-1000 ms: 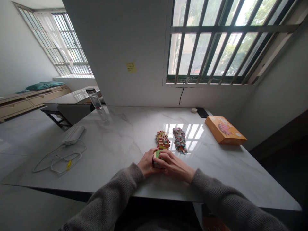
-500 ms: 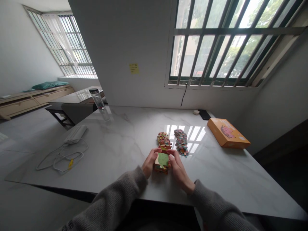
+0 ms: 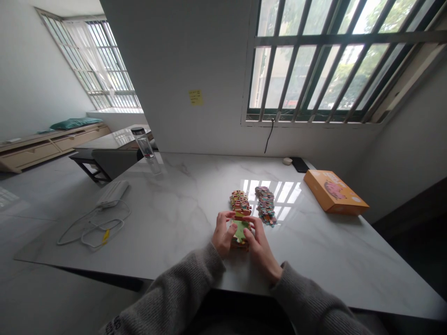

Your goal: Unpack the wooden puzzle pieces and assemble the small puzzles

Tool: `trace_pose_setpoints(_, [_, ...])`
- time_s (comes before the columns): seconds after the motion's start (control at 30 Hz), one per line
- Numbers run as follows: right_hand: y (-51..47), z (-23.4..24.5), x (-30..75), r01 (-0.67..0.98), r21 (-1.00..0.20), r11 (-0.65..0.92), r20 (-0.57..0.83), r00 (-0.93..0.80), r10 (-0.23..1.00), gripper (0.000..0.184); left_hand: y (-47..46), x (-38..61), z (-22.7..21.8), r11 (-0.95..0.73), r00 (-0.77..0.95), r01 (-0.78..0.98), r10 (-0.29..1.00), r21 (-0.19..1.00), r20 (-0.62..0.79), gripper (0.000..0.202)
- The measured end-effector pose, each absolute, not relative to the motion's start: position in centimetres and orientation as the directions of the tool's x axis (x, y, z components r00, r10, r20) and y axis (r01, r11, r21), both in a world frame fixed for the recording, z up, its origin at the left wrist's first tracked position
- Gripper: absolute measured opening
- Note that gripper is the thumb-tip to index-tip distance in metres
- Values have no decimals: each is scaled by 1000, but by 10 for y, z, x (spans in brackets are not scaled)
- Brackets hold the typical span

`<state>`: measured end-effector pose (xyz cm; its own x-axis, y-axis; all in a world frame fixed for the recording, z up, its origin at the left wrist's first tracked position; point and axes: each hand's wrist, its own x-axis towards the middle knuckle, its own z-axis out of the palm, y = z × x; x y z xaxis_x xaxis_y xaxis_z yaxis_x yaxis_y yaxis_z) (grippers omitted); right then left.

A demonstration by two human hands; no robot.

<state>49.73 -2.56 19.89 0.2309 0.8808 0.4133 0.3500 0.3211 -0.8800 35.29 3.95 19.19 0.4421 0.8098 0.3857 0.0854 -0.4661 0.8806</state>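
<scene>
A stack of jigsaw puzzle pieces (image 3: 240,231) with a green piece on top stands near the table's front edge. My left hand (image 3: 222,236) grips its left side, the thumb resting on the top piece. From the right, my right hand (image 3: 260,246) closes on the same stack, its thumb also over the green top. Just beyond my fingertips sits a red and yellow pile of puzzle pieces (image 3: 240,200). To its right is a pink and teal pile of puzzle pieces (image 3: 266,204). The lower part of the held stack is partly hidden by my hands.
The marbled white table (image 3: 181,200) bears an orange box (image 3: 333,191) at the right. A black phone (image 3: 299,164) and a small white object (image 3: 287,161) lie at the back. A glass bottle (image 3: 143,144) stands back left, a white power strip with cable (image 3: 112,193) at left.
My left thumb has moved from the stack's side onto the green top piece, and my right thumb has come over it too. The view has shifted slightly.
</scene>
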Motion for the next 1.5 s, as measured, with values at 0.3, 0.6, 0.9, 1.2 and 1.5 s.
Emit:
trace_pose_setpoints(0.3, [-37,213,524,593,-680,432,546,16,837,18,54,319,213,-755,640,106,550,648,537,21])
trace_pose_setpoints(0.6, [-34,211,529,618,-611,494,547,-121,828,27,56,318,209,-714,624,32,561,700,544,20])
trace_pose_setpoints(0.9, [-35,224,531,517,-695,499,571,-26,821,45,54,320,213,-663,488,-95,619,742,615,26])
trace_pose_setpoints(1.2, [-3,243,522,80,-928,365,374,186,909,28,49,334,219,-893,429,31,417,448,802,37])
trace_pose_setpoints(1.5, [15,234,525,-49,-945,323,313,145,939,33,80,332,234,-934,608,-4,282,358,742,27])
